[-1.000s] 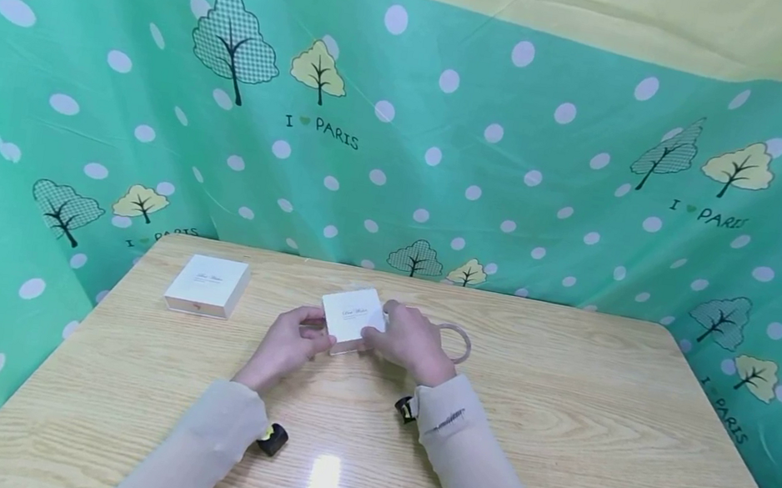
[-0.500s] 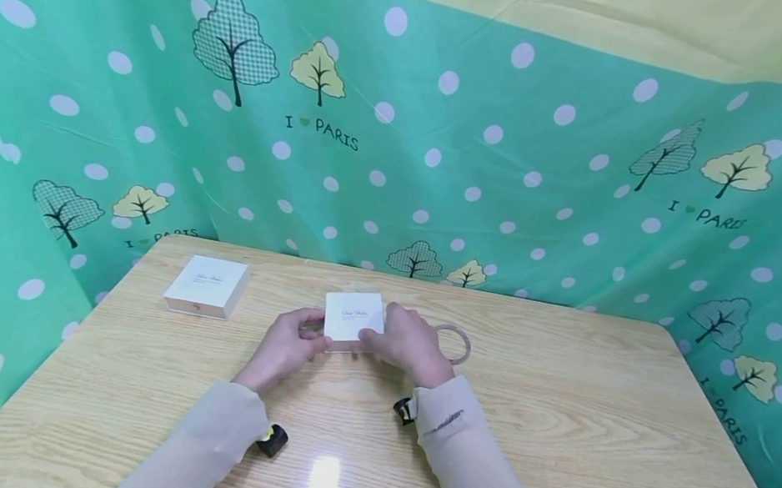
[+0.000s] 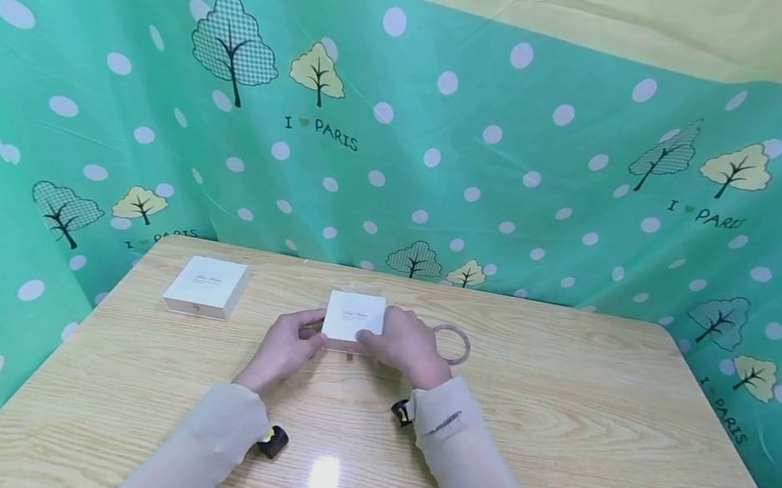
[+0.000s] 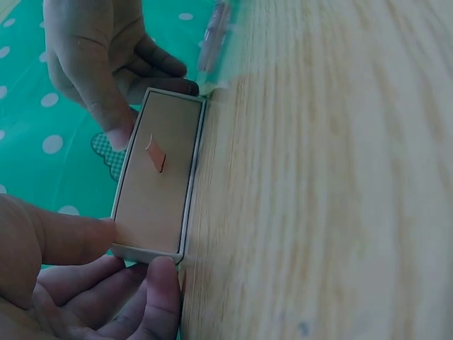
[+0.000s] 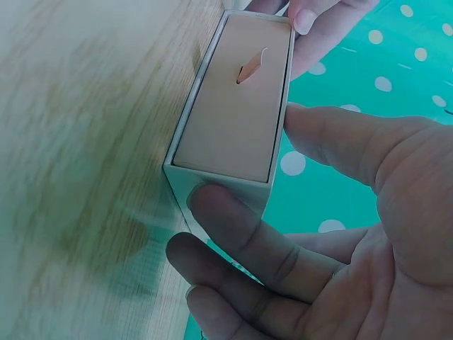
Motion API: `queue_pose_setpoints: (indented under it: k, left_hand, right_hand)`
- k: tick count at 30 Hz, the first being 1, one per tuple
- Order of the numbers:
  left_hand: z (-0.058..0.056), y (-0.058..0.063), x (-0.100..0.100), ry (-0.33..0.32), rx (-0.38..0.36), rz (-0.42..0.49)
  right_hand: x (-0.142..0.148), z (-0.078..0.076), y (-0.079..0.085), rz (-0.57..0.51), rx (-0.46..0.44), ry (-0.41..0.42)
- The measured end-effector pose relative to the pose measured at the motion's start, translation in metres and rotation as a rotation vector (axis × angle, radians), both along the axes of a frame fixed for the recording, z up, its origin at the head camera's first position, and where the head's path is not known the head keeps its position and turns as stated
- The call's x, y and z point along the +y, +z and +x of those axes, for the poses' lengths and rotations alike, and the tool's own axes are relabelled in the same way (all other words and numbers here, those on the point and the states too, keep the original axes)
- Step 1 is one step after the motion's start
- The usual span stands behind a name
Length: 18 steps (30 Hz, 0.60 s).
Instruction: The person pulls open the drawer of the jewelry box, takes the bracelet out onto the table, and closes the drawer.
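Note:
A small white drawer box [image 3: 354, 316] with fine lettering on its lid lies on the wooden table between both hands. Its pinkish drawer front [image 4: 157, 191] sits inside the white sleeve, with a short ribbon pull tab [image 5: 251, 67] sticking out. My left hand [image 3: 288, 347] grips the left end, thumb at the near edge and fingers along the side. From the right, my right hand [image 3: 410, 344] holds the box, thumb on the lid and fingers against the end wall. A pale pinkish ring [image 3: 466, 348] lies just beyond the right hand, partly hidden behind it.
A second white box [image 3: 206, 284] of the same look stands at the table's back left. Behind the wooden table [image 3: 596, 443] hangs a green curtain [image 3: 443, 151] with dots and trees, close to the back edge. Black wrist cameras sit under both cuffs.
The box has turned from a slanted position until its front edge is nearly square to me, and shifted slightly right. Both hands keep their hold on it throughout.

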<state>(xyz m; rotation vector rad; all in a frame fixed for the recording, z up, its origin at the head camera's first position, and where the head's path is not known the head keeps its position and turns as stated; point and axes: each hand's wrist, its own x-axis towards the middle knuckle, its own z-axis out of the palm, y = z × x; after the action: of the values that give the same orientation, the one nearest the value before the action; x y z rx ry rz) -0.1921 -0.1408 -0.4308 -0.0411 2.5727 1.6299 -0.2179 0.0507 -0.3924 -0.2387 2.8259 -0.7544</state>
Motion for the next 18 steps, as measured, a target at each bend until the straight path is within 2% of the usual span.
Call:
queue_pose_setpoints:
  k: [6, 18]
  left_hand:
    - [0.0003, -0.0003, 0.001, 0.003, 0.002, -0.007]
    - [0.0005, -0.0005, 0.0026, 0.001, 0.003, 0.057]
  right_hand:
    - [-0.0007, 0.0004, 0.0002, 0.016, -0.001, -0.003]
    - [-0.0001, 0.0003, 0.0019, 0.022, -0.024, -0.011]
